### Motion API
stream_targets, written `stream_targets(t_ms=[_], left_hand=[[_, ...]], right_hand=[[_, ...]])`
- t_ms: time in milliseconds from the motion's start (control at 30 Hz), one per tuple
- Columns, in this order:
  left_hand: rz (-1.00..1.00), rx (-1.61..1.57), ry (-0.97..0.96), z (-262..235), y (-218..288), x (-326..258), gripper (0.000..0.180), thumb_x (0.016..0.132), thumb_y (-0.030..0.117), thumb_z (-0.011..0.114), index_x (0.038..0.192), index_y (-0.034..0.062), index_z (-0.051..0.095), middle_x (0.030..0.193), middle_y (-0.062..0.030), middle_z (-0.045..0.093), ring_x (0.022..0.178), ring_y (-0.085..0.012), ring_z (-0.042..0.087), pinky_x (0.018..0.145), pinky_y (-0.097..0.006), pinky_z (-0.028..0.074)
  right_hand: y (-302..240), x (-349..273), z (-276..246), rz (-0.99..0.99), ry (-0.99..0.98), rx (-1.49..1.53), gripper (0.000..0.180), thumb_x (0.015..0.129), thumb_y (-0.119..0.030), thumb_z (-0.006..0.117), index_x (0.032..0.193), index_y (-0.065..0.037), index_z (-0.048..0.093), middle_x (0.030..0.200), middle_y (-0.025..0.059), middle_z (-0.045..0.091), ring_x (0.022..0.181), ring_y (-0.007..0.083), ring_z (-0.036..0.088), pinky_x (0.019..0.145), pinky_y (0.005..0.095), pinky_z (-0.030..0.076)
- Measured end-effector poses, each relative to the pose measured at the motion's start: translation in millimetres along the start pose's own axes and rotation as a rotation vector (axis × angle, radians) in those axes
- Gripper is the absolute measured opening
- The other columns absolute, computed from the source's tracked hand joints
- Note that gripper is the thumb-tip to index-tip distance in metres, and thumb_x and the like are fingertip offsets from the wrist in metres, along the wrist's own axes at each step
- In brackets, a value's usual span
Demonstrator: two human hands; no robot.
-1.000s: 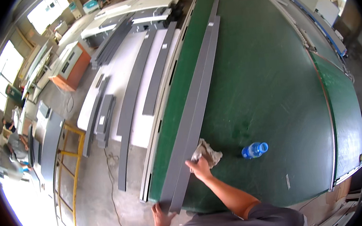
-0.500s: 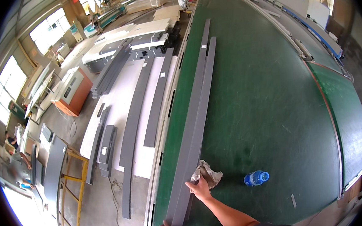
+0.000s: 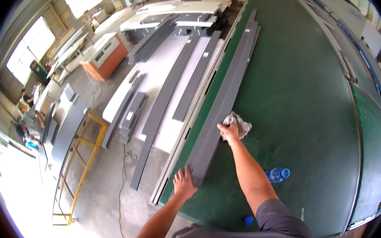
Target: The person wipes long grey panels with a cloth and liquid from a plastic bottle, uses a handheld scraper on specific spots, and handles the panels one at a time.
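Long grey panels (image 3: 218, 105) lie lengthwise along the left side of a green work surface (image 3: 296, 97). At their near end my left hand (image 3: 184, 183) rests with its fingers stretched out over the panel. Farther along, at the panels' right edge, my right hand (image 3: 229, 132) is closed on a crumpled pale cloth (image 3: 243, 126). Part of the cloth is bunched under the fingers and part hangs out to the right. A blue-labelled clear plastic bottle (image 3: 277, 174) lies on the green surface beside my right forearm. Nearer to me is a blue bottle cap (image 3: 248, 220).
Left of the green surface, more grey panels (image 3: 166, 89) lie on a white board (image 3: 154, 61). A yellow metal stand (image 3: 85, 158) holds a grey panel, with a person (image 3: 32, 122) beyond it. An orange-and-white machine (image 3: 104, 56) stands farther back. A cable (image 3: 124, 173) trails over the floor.
My view has shifted. My right hand has moved with the cloth farther along the panels, away from me. My left hand remains at their near end. The far ends of the panels sit closer together.
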State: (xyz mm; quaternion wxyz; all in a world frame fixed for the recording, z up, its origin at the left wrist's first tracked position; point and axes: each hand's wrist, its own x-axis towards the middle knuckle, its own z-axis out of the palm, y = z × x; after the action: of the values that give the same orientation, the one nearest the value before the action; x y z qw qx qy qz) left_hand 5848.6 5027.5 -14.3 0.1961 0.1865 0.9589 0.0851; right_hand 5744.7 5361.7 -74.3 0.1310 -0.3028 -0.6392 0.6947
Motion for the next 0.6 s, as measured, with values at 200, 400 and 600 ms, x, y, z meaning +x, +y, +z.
stream_targets(t_ms=[200,400,600], left_hand=[[0.470,-0.556,0.208,-47,-12,-32,0.116,0.083,0.038,0.092,0.169,0.0021,0.024,0.173,-0.0283,0.024,0.158,-0.0473,0.029,0.129,-0.053,0.028],[0.491,-1.486,-0.316,-72,-28,-51,0.066,0.101,0.007,0.075,0.158,-0.0003,0.043,0.152,-0.0133,0.052,0.125,-0.0192,0.061,0.093,-0.033,0.060],[0.743,-1.391,-0.069,-119,-101,-30,0.021,0.101,0.000,0.065,0.122,0.0025,0.066,0.126,-0.0068,0.066,0.121,-0.0227,0.063,0.108,-0.041,0.050]], right_hand=[[-74,-156,13,-0.222,-0.410,-0.389,0.023,0.095,-0.018,0.078,0.102,0.003,0.073,0.082,0.0095,0.076,0.068,0.0197,0.069,0.066,0.0407,0.055],[-170,-276,35,0.143,-0.766,-0.475,0.026,0.095,-0.011,0.077,0.116,0.003,0.074,0.099,0.0089,0.077,0.089,0.0177,0.072,0.081,0.0360,0.058],[-84,-295,83,-0.084,-0.438,0.113,0.037,0.098,-0.012,0.072,0.132,0.003,0.067,0.143,0.0164,0.064,0.121,0.0236,0.067,0.105,0.0401,0.053]])
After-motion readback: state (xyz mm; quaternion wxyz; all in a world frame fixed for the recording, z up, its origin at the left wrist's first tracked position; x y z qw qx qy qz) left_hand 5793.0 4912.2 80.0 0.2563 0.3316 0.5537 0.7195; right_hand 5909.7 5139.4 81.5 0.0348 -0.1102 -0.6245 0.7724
